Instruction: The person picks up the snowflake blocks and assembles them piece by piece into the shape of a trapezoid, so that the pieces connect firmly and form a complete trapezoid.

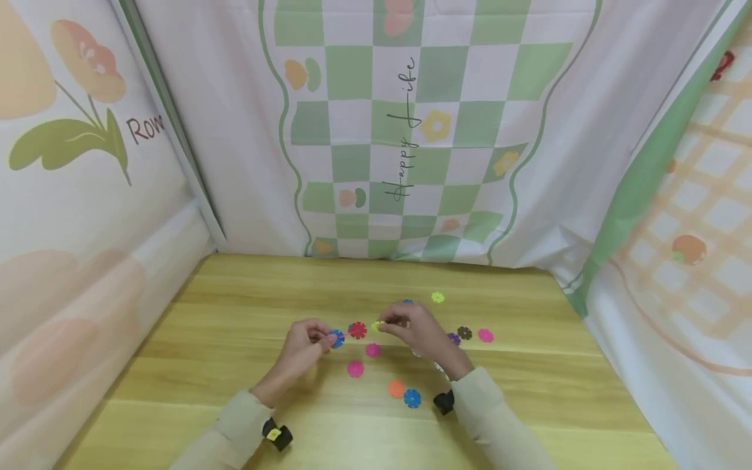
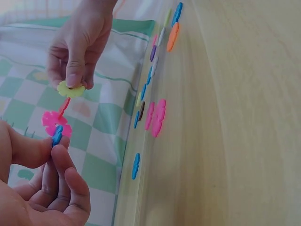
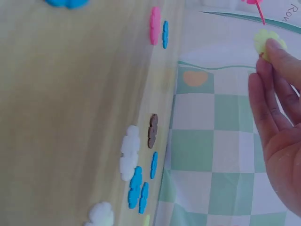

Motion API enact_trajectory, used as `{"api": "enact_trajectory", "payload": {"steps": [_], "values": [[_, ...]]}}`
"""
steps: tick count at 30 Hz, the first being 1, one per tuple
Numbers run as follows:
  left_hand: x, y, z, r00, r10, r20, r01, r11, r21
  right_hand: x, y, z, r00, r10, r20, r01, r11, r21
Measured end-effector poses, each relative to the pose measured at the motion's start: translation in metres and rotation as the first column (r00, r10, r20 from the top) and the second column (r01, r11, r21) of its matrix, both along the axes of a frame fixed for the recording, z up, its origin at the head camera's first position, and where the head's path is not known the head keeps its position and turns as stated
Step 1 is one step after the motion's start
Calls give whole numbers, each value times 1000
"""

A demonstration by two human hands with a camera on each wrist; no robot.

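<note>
My left hand (image 1: 302,349) pinches a blue flower-shaped plastic disc (image 2: 57,135) between thumb and fingertips. That disc joins a pink flower disc (image 2: 48,120), and a red flower disc (image 2: 64,107) extends from the pink one, making a short chain held above the table. My right hand (image 1: 418,328) pinches a yellow flower disc (image 2: 71,90) by its edge, with thumb and fingers. The red disc's free end points at the yellow disc. In the right wrist view a small gap shows between this red end and the yellow disc (image 3: 265,40).
Several loose flower discs lie on the wooden table (image 1: 235,294): pink (image 1: 355,369), orange (image 1: 396,389), blue (image 1: 412,398), brown (image 1: 465,333), and yellow (image 1: 438,297) at the back. White discs (image 3: 129,153) lie near the right arm. Patterned cloth (image 1: 388,130) hangs behind and at both sides.
</note>
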State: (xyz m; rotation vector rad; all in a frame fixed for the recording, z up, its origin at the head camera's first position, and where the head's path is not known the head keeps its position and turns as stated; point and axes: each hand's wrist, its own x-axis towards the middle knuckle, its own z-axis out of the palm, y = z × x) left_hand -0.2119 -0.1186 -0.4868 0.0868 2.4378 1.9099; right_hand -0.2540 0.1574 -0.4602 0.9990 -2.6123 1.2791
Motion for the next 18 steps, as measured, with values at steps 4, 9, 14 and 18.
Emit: {"api": "enact_trajectory", "payload": {"steps": [4, 9, 14, 18], "values": [[0, 3, 1, 1000, -7, 10, 7, 1000, -7, 4, 0, -5, 999, 0, -50, -2, 999, -52], [-1, 5, 1, 1000, -14, 17, 14, 1000, -11, 6, -1, -9, 996, -3, -84, -3, 997, -73], [-2, 7, 0, 1000, -16, 19, 17, 1000, -18, 7, -1, -11, 996, -2, -89, -5, 997, -74], [-2, 8, 0, 1000, -21, 14, 22, 1000, -17, 7, 0, -11, 994, 6, -105, -13, 997, -71]]}}
